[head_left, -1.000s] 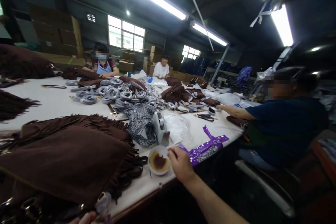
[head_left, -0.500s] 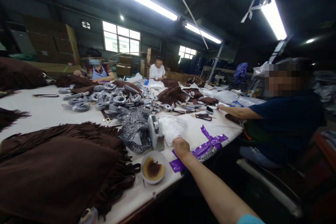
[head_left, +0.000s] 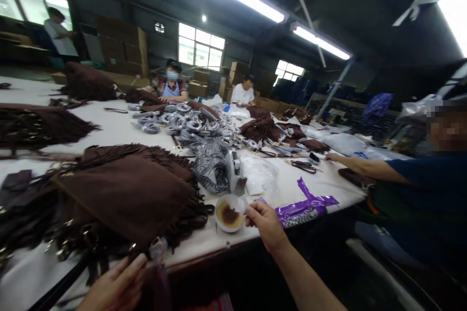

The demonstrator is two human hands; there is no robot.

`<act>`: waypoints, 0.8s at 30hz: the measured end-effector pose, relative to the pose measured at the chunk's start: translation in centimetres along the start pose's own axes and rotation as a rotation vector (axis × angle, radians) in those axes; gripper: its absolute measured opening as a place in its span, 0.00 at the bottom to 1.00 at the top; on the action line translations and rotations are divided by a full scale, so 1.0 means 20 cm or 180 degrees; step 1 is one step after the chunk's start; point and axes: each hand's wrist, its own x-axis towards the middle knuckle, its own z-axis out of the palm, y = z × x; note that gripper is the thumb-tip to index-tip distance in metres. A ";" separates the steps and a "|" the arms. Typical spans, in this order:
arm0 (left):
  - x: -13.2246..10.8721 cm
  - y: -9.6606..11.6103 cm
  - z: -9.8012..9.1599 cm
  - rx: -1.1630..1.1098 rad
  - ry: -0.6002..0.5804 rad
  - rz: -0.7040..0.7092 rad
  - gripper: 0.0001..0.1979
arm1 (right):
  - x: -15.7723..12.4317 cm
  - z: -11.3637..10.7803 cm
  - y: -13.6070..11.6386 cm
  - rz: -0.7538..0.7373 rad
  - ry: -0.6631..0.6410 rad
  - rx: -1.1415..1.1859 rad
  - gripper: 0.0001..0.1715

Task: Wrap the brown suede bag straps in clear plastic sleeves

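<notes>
My right hand point(head_left: 265, 222) is closed in a pinch on a small piece of clear plastic point(head_left: 242, 204), right beside a white bowl point(head_left: 219, 221) with yellowish and brown stuff in it. My left hand point(head_left: 118, 282) is low at the table's near edge, under the front of a brown fringed bag point(head_left: 127, 194). Its fingers are pressed together by the bag's lower edge; what they grip blurs into the dark brown there. Close by lies a small plastic-wrapped roll-like piece point(head_left: 158, 249). Behind the bowl stand a metal tape dispenser point(head_left: 236, 175) and a heap of clear plastic bags point(head_left: 258, 175).
Purple plastic packaging point(head_left: 306, 209) lies along the right edge. A patterned black-and-white cloth point(head_left: 211, 165) and a pile of wrapped grey coiled straps point(head_left: 193, 124) fill the middle. More brown fringed bags point(head_left: 40, 126) are at left. A co-worker's arm point(head_left: 368, 167) reaches in from the right.
My right hand has left the heap of plastic bags with a piece of plastic and come back beside the bowl. My left hand has come into view. The view has swung left.
</notes>
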 end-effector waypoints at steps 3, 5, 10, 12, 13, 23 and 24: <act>-0.12 0.07 0.07 0.0033 -0.0360 0.0050 0.20 | -0.19 0.30 -0.09 0.0655 -0.1206 0.1160 0.17; -0.15 0.11 0.09 -0.0033 -0.0725 0.0050 0.24 | -0.27 0.49 -0.12 0.1000 -0.1891 0.1407 0.18; -0.18 0.11 0.01 -0.0020 -0.1055 -0.0006 0.22 | -0.33 0.79 -0.13 0.1252 -0.2261 0.0992 0.19; -0.19 0.10 -0.02 0.0103 -0.0795 0.0065 0.21 | -0.33 0.84 -0.12 0.1157 -0.2129 0.0966 0.20; -0.19 0.09 -0.02 0.0127 -0.0672 0.0098 0.21 | -0.33 0.85 -0.12 0.1064 -0.2081 0.1014 0.20; -0.20 0.05 -0.05 0.0450 -0.0723 0.0358 0.19 | -0.40 0.89 -0.05 0.0710 -0.1213 0.0624 0.17; -0.20 0.06 -0.08 0.0515 -0.0774 0.0311 0.20 | -0.40 0.88 -0.04 0.0689 -0.1201 0.0517 0.17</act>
